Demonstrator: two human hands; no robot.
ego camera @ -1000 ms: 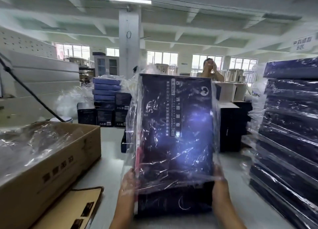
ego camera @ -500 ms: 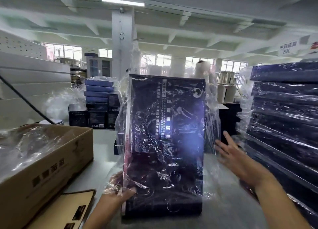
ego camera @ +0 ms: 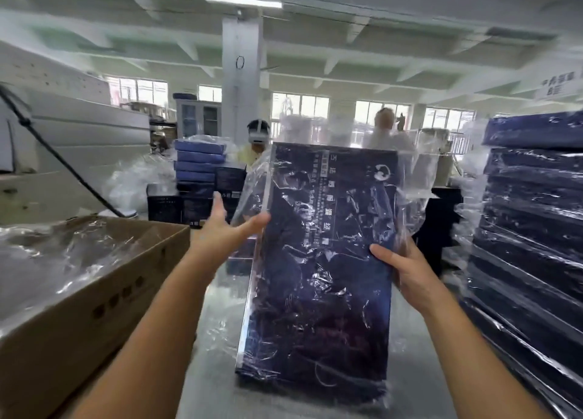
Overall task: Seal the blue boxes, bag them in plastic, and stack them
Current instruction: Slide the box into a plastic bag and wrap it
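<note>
The grey table runs away from you down the middle, and far off behind it a white pillar goes up to the ceiling. On your right is a tall stack of bagged blue boxes. They lie flat, one on top of the other, each in shiny plastic. On your left is a big cardboard box, open at the top and full of crinkly clear plastic. Right in front of you, between these two, is the blue box you are working on. It stands on its short end with its top leaning a little to the right and its printed face turned to you. Its bottom end is down by the table, but you cannot tell if it touches. The box is inside a clear plastic bag, and loose plastic sticks out past its top and both sides. At the far end of the table there is a small pile of blue boxes on top of some black ones. Your right hand grips the right edge of the box through the bag, with the thumb on the front and the fingers curled round behind. Your left hand is wide open with its fingers straight and spread, and its fingertips reach the loose plastic at the left edge of the box
</note>
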